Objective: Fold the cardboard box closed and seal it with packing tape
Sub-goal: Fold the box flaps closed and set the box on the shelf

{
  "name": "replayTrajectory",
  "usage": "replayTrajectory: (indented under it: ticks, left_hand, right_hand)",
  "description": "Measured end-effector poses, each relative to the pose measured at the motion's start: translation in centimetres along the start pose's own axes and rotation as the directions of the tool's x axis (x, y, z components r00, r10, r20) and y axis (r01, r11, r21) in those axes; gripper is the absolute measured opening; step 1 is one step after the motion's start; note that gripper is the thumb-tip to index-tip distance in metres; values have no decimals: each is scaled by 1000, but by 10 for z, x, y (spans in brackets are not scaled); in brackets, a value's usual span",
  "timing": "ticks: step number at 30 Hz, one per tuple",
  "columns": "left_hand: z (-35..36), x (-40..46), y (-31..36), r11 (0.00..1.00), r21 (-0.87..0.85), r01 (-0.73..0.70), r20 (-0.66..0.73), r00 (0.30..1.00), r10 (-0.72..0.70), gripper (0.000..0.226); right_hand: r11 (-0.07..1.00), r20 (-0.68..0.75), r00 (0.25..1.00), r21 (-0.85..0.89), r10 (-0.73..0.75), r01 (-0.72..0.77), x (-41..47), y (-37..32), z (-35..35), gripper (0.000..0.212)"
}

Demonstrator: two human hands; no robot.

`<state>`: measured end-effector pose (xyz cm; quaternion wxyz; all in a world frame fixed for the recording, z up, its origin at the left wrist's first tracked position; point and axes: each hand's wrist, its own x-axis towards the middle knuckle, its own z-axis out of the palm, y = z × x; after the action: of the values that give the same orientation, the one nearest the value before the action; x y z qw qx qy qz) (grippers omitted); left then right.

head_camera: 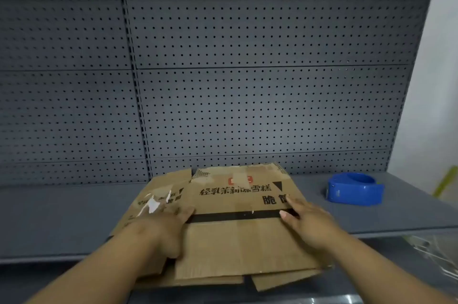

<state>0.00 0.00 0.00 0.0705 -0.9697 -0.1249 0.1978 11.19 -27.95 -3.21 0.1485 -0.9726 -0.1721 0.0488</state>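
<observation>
A flattened brown cardboard box (235, 241) with black printed characters and a black stripe lies on the grey shelf (62, 217), its near flaps hanging over the front edge. My left hand (161, 231) rests on its left part, fingers bent over the panel's edge near the stripe. My right hand (307, 222) lies flat on the right side, fingertips on the black stripe. Whether either hand grips the cardboard is unclear. A blue packing tape dispenser (354, 188) stands on the shelf to the right, apart from the box.
A grey pegboard wall (247, 80) rises right behind the shelf. A white wall and something yellow-green (446, 182) show at the far right. Clear plastic wrapping (433, 256) sits below the shelf at the right.
</observation>
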Motion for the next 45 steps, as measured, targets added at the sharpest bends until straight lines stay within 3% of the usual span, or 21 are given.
replayTrajectory:
  ticks: [4,9,17,24,30,32,33,35,37,45]
  left_hand:
    - [5,3,5,994,110,-20,-81,996,29,92]
    - [16,11,9,991,128,-25,-111,993,39,93]
    - [25,-3,2,987,-119,-112,-134,986,95,76]
    - [18,-6,10,986,-136,-97,-192,979,70,78]
    - [21,5,12,974,-219,-65,-196,980,21,60]
    - [17,3,10,957,-263,-123,-212,975,67,82]
    - [13,2,9,954,-271,-127,-227,972,65,81]
    - [5,-2,4,948,-299,-113,-253,967,36,52]
    - [-6,-7,-5,898,-422,-124,-288,958,-3,45]
    - [-37,-21,-49,871,-407,-274,-394,913,103,28]
  right_hand:
    - [997,23,999,-65,49,-48,5,-3,5,64]
    - [996,39,997,-62,65,-63,11,-9,13,63]
    - [994,62,996,-87,68,-62,15,-15,14,62]
    - [996,24,999,-73,49,-47,16,-15,12,62]
    - [998,53,998,-59,29,-26,15,-11,7,62]
    - [998,30,1000,-55,8,-6,13,-12,-1,60]
    - [999,13,1000,-47,-1,2,12,-13,-6,60]
    - [1000,-13,1000,-16,-11,11,11,-15,-16,60]
    - [1000,-27,999,24,-17,18,7,-21,-26,59]
    - [995,-114,993,85,-38,48,-5,-59,-61,42]
